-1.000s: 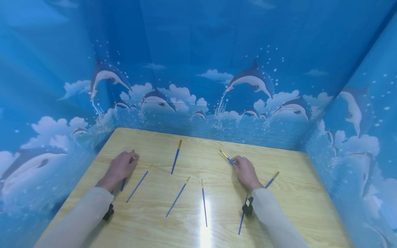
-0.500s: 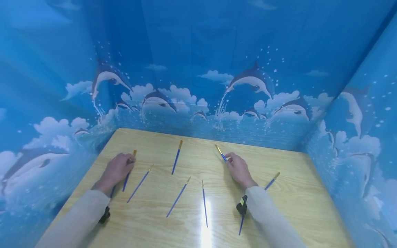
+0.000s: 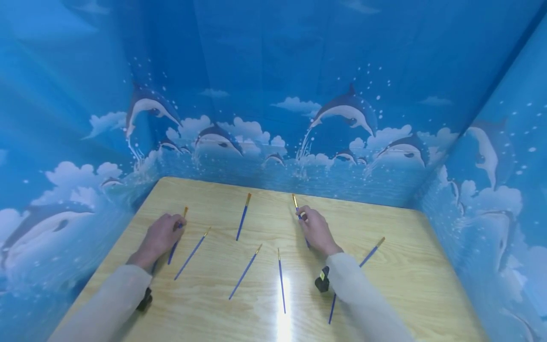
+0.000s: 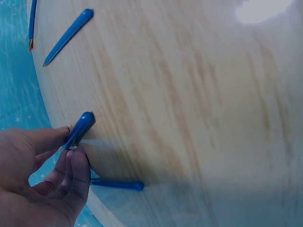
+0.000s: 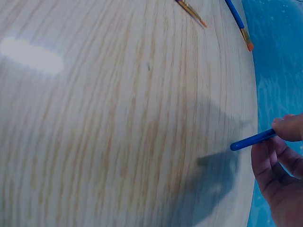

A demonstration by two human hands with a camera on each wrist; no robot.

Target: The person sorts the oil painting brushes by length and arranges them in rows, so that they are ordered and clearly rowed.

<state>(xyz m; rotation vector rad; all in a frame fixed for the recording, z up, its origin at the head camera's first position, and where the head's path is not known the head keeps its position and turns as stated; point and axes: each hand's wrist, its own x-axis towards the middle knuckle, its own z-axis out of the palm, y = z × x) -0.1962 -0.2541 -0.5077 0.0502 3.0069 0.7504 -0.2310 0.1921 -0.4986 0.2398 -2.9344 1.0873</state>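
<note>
You are at a small screened-off table nook, more a makeshift booth than a furnished room; whether it stands in a home, a lab or an office cannot be told. Around you, blue printed sheeting [image 3: 273, 57] fills the upper frame and comes down both sides, creased at upper left, with a corner line slanting down at upper right. Leaping dolphins [image 3: 347, 102] and white clouds [image 3: 248, 128] repeat across it. Below, your wood-grain tabletop [image 3: 410, 285] shows a bright glare [image 3: 287, 330] at lower centre.
</note>
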